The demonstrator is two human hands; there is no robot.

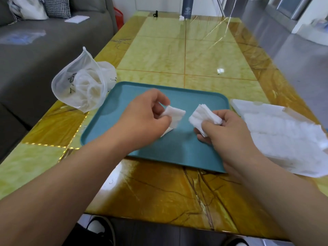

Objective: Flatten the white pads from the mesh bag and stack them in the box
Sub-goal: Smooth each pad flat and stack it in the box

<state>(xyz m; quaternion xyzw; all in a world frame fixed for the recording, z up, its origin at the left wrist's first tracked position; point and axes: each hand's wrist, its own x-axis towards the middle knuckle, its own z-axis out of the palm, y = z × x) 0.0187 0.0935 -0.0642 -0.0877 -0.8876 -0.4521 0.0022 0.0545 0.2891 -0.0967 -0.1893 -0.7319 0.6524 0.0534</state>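
Now, over the teal plastic tray (195,102), L hand (143,114) pinches one soft square white pad (174,114) & R hand (229,128) grips a thin stack (202,115); light, floppy, so prob. hold by edges.

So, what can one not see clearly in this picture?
All in the head view.
- Mesh bag: its folds hide how much is left inside.
- Pad in the left hand: partly covered by its fingers.
- Box: cut off by the right edge, contents washed out.
- Bottle at the far end: top cut off, label too small.
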